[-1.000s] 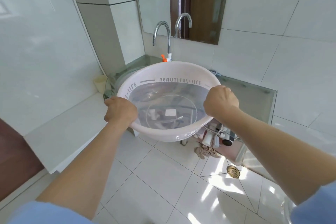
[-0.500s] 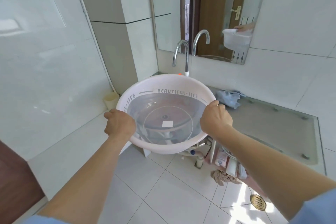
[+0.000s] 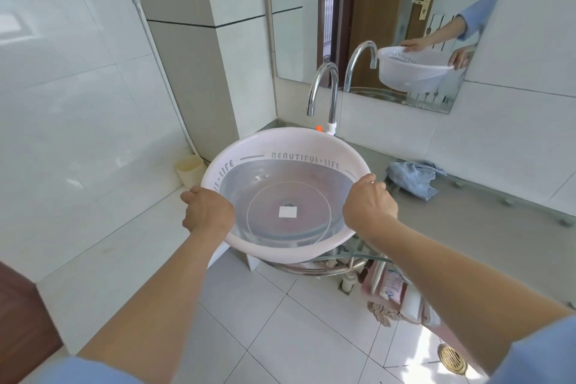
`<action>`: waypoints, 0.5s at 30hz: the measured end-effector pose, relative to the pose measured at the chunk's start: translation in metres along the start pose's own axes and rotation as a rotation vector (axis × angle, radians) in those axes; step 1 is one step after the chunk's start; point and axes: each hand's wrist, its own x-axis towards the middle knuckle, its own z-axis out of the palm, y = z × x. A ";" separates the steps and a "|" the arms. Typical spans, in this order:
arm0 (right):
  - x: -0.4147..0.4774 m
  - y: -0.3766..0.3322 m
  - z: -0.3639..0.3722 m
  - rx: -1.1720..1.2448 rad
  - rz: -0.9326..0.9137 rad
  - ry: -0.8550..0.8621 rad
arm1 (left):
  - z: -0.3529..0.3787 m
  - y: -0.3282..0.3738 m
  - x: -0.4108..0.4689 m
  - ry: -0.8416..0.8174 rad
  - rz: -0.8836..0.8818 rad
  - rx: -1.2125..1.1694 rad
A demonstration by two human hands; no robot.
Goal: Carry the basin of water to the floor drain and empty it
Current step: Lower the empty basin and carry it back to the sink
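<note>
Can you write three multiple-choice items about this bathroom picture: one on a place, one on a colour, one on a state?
1. Where is the floor drain?
A. On the floor, to the lower right of the basin
B. Directly under the left hand
C. On the glass counter

2. What colour is the cloth on the counter?
A. Red
B. Light blue
C. Black

3. How is the basin held?
A. By one hand only
B. It rests on the floor
C. By both hands at opposite sides of the rim

Answers:
1. A, the brass grate lies in the floor tiles at the lower right corner.
2. B, the crumpled cloth beside the basin is pale blue.
3. C, the left hand and the right hand each grip the rim.
</note>
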 end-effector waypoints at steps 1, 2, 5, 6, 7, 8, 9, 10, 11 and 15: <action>0.008 0.000 0.001 -0.001 -0.004 -0.007 | 0.004 0.003 0.003 0.002 -0.010 -0.007; 0.015 0.000 0.002 -0.002 -0.010 -0.010 | 0.007 0.007 0.006 0.005 -0.016 -0.016; 0.037 0.000 0.006 -0.011 -0.026 -0.012 | 0.019 0.017 0.017 0.017 -0.021 -0.012; 0.043 0.000 0.009 -0.018 -0.029 -0.018 | 0.024 0.019 0.020 0.020 -0.022 -0.016; 0.051 -0.001 0.011 -0.029 -0.037 -0.022 | 0.029 0.022 0.025 0.026 -0.020 -0.025; 0.056 -0.001 0.015 -0.039 -0.045 -0.023 | 0.033 0.024 0.029 0.032 -0.015 -0.033; 0.063 -0.002 0.019 -0.046 -0.050 -0.022 | 0.038 0.026 0.035 0.039 -0.008 -0.042; 0.069 -0.002 0.023 -0.047 -0.056 -0.017 | 0.042 0.027 0.040 0.047 -0.003 -0.055; 0.074 -0.003 0.026 -0.046 -0.058 -0.011 | 0.045 0.028 0.045 0.055 0.000 -0.070; 0.093 -0.008 0.042 -0.032 -0.055 0.003 | 0.063 0.030 0.069 0.057 0.021 -0.096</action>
